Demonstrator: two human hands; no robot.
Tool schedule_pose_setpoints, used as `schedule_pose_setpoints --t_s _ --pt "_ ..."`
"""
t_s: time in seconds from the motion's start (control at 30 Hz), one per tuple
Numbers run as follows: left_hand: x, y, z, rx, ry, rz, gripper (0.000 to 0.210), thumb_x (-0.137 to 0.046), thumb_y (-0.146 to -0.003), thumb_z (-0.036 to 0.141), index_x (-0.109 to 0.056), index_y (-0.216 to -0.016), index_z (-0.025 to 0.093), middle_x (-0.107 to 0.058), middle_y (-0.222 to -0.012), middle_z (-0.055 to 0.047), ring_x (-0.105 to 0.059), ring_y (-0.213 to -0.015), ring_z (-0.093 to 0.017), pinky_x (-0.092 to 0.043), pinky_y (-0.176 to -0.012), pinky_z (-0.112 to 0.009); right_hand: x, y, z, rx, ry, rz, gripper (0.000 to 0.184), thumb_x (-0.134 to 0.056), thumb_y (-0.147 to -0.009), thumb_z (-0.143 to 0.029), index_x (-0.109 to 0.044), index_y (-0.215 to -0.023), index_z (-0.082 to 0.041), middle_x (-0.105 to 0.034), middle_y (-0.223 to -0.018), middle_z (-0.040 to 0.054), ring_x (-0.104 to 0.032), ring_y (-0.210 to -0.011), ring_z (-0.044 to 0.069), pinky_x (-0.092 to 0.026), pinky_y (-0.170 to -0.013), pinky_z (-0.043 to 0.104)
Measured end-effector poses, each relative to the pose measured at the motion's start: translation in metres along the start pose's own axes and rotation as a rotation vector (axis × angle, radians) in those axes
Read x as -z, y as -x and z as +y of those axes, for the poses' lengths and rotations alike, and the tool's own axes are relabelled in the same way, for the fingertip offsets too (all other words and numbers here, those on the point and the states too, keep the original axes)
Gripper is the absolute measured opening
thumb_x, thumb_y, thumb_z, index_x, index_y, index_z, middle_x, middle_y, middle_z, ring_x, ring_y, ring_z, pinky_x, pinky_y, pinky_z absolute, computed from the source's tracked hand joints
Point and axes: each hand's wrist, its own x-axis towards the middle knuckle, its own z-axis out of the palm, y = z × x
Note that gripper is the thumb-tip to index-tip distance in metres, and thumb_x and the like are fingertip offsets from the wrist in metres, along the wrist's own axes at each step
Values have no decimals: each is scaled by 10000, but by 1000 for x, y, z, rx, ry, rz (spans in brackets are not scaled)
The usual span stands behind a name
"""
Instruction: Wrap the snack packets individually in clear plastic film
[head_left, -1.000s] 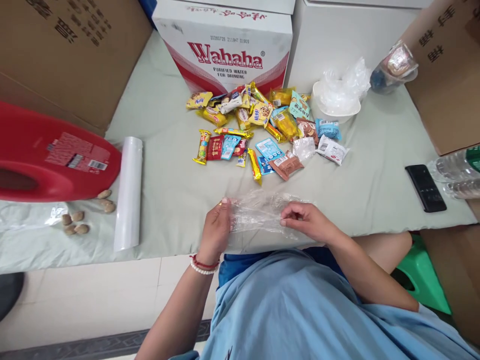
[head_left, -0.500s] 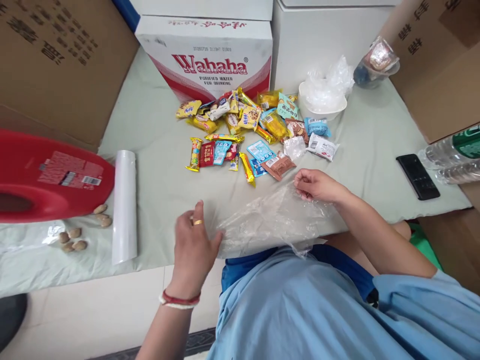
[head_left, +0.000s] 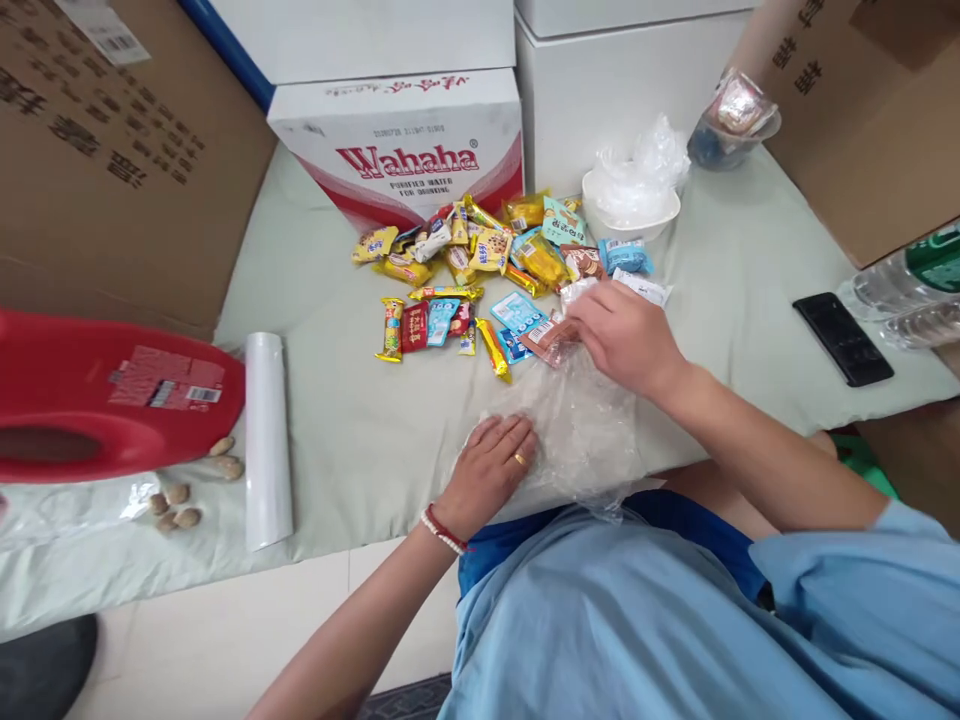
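Note:
A clear plastic bag lies crumpled along the front edge of the table, before my body. My left hand rests flat on its left side, fingers stretched out and palm down. Beyond the bag, my right hand has its fingers bent down together at a small clear crumpled wrapper and a brown snack packet. Its fingertips are partly hidden, so I cannot make out what is between them. A white packet lies just behind that hand.
Many wrapped snacks lie before a Wahaha carton. A white bowl holds clear plastic. On the left are a red container, a white roll and several nuts; on the right, a phone and bottles.
My left hand has moved right and come down flat on the bag. My right hand has reached forward to the snack packets. The bag is less stretched out sideways.

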Motion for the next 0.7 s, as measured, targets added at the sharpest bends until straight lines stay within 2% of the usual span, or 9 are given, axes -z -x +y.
schedule_pose_setpoints --t_s 0.03,0.1,0.2,0.3,0.37,0.5,0.57,0.63,0.7 --pt "-1 2 1 82 -14 12 352 -521 -1083 281 -619 -1410 198 -655 -1491 -138 -545 -1455 -293 -385 -1230 -576 -1 16 -10 34 -24 56 253 -478 -1046 -164 -728 -1076 -191 -719 -1076 127 -636 -1068 275 -513 -920 411" --pt "0 4 2 234 -32 -10 512 -552 -1068 448 -538 -1518 202 -532 -1615 -168 -426 -1551 -358 -226 -1277 -705 -9 52 -28 183 -125 28 269 -483 -1056 -165 -726 -1170 -190 -740 -1163 134 -654 -1101 263 -546 -962 415" --pt "7 6 0 410 -40 -79 718 -542 -1036 584 -401 -1629 206 -346 -1721 -193 -315 -1604 -407 -110 -1257 -799 -31 108 -34 351 -260 -240 337 -533 -1037 -144 -705 -1325 -173 -636 -1502 168 -587 -1373 297 -533 -1118 481" --pt "12 11 -8 517 -32 -108 669 -443 -1075 526 -340 -1661 221 -340 -1726 -182 -336 -1600 -385 -98 -1249 -812 -41 144 -16 333 -432 -460 329 -551 -1022 -128 -742 -1282 -195 -648 -1516 137 -560 -1452 288 -497 -1194 512" --pt "13 17 -14 550 -27 -98 609 -374 -1102 459 -321 -1667 238 -364 -1718 -170 -372 -1586 -359 -104 -1248 -810 -32 153 3 259 -539 -528 309 -546 -1017 -122 -774 -1207 -211 -693 -1462 118 -592 -1431 270 -500 -1198 493" --pt "12 28 -17 544 -62 -29 581 -401 -1107 426 -337 -1654 243 -370 -1713 -189 -446 -1542 -355 -117 -1251 -796 9 131 39 120 -653 -614 295 -534 -1043 -186 -799 -1149 -260 -788 -1267 77 -740 -1200 222 -602 -1034 379" --pt "11 33 -14 523 -93 30 598 -486 -1085 434 -372 -1635 231 -332 -1722 -225 -437 -1546 -377 -173 -1253 -770 20 103 50 45 -578 -520 307 -522 -1058 -235 -788 -1199 -292 -809 -1143 57 -772 -1049 213 -621 -937 364" --pt "12 38 -10 499 -118 137 593 -591 -1047 416 -448 -1578 195 -334 -1709 -265 -383 -1578 -395 -260 -1249 -718 14 67 55 26 -419 -352 334 -543 -1042 -259 -749 -1302 -297 -787 -1203 76 -739 -1114 257 -593 -995 434" --pt "13 43 -6 463 -151 270 472 -694 -994 347 -583 -1424 188 -472 -1632 -254 -338 -1601 -395 -281 -1260 -680 -6 29 53 102 -286 -257 436 -611 -985 -255 -684 -1415 -256 -701 -1401 127 -629 -1318 329 -507 -1121 536"
